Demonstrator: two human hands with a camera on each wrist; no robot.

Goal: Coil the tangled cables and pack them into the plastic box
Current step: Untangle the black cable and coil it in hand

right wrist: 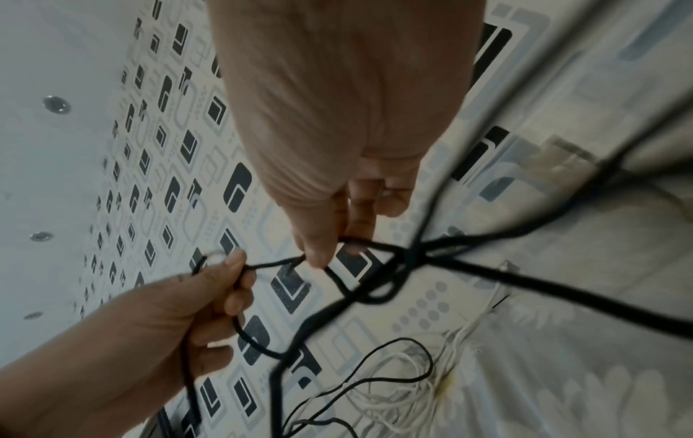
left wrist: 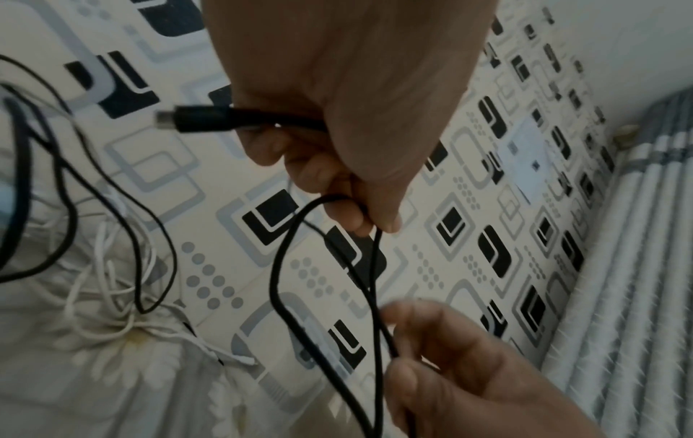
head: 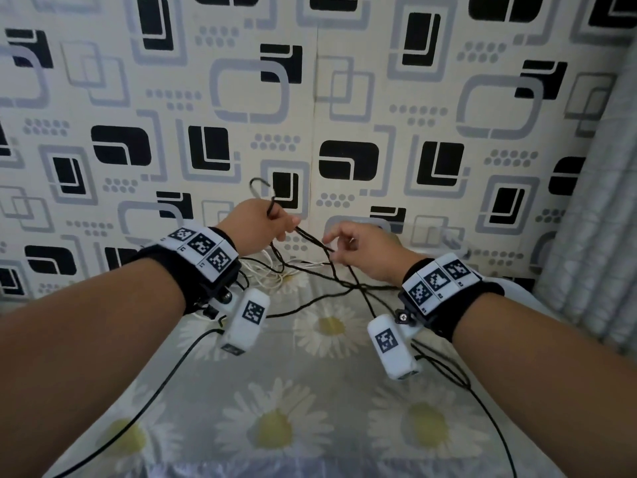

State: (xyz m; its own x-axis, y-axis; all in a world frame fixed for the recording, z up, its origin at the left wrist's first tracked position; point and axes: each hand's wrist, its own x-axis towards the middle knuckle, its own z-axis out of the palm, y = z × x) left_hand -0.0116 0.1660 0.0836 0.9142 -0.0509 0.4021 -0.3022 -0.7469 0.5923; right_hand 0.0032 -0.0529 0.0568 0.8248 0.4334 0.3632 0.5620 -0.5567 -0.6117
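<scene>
Above the bedsheet (head: 310,391), black cable (head: 312,241) is pinched by left hand (head: 256,224) near plug end, right hand (head: 362,251) pinching further along; light, floppy, prob. snag-prone.

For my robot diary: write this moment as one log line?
left hand: grips black cable | right hand: pinches it | white cable: on bedsheet

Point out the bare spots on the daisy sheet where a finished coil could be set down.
Free: the near daisy-print sheet between the forearms, bordered by thin black wrist-camera leads. Crowded: by the patterned wall, where the white cable tangle and thin black cable sprawl below both hands.
</scene>
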